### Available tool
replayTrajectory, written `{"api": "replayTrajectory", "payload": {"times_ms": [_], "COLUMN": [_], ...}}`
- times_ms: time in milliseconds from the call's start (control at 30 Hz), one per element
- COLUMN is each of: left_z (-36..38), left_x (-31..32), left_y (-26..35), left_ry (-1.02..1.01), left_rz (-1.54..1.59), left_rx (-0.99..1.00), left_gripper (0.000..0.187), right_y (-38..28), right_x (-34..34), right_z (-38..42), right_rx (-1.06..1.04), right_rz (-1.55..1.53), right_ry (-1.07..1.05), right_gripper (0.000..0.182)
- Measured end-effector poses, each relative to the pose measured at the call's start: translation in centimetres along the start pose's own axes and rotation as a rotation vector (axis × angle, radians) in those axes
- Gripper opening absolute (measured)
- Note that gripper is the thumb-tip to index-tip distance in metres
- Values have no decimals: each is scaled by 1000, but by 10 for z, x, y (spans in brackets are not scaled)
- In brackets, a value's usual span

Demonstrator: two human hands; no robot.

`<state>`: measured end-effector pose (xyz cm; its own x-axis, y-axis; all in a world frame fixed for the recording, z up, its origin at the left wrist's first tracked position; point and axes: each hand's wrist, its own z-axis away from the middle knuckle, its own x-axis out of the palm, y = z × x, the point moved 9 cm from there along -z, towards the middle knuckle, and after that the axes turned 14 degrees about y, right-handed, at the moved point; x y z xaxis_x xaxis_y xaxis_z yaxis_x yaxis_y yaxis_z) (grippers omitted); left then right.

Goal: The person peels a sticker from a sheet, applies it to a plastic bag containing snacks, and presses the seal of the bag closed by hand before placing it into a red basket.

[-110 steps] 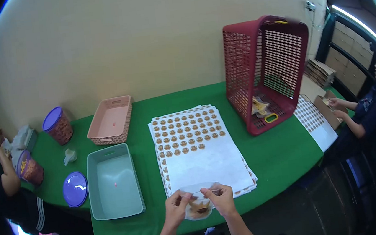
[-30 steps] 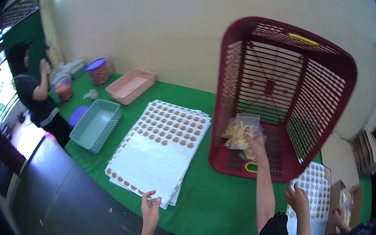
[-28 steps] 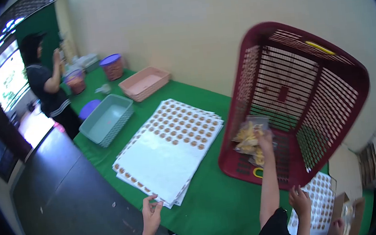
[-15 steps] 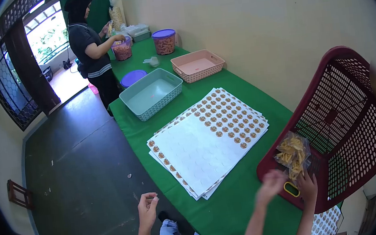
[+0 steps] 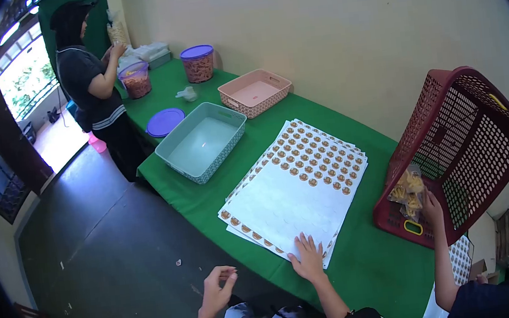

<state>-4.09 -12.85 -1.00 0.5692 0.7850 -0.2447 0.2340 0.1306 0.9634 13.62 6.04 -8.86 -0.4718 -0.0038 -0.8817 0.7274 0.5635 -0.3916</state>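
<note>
My left hand (image 5: 219,292) hovers over the front edge of the table, its fingers curled toward the thumb; anything between the fingertips is too small to make out. My right hand (image 5: 307,259) lies flat with fingers spread on the near end of a stack of sticker sheets (image 5: 266,213). Round brown stickers (image 5: 309,147) cover the far part of the top sheet, while its near part is bare white. To the right, another person's hand (image 5: 433,208) reaches into a tipped maroon basket (image 5: 409,124), beside clear bags of yellow snacks (image 5: 408,189).
A teal tray (image 5: 203,141) and a pink tray (image 5: 255,92) stand beyond the sheets on the green-covered table (image 5: 365,271). Behind them are a purple lid (image 5: 166,122), a white scoop (image 5: 187,94) and tubs of snacks (image 5: 198,65). A co-worker (image 5: 88,83) stands at the far end.
My right hand has moved left from the basket's edge onto the sheets. My left hand stays curled. The view has shifted, and the far co-worker's hands are now raised together.
</note>
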Motion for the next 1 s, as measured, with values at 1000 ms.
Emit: {"api": "replayTrajectory", "payload": {"times_ms": [1000], "left_z": [-140], "left_x": [123], "left_y": [-65], "left_ry": [-307], "left_rz": [-711], "left_rx": [560], "left_gripper": [39], "right_y": [101], "right_x": [2], "right_z": [-175], "right_rx": [496], "right_rz": [-422], "right_ry": [486], "right_gripper": [12]}}
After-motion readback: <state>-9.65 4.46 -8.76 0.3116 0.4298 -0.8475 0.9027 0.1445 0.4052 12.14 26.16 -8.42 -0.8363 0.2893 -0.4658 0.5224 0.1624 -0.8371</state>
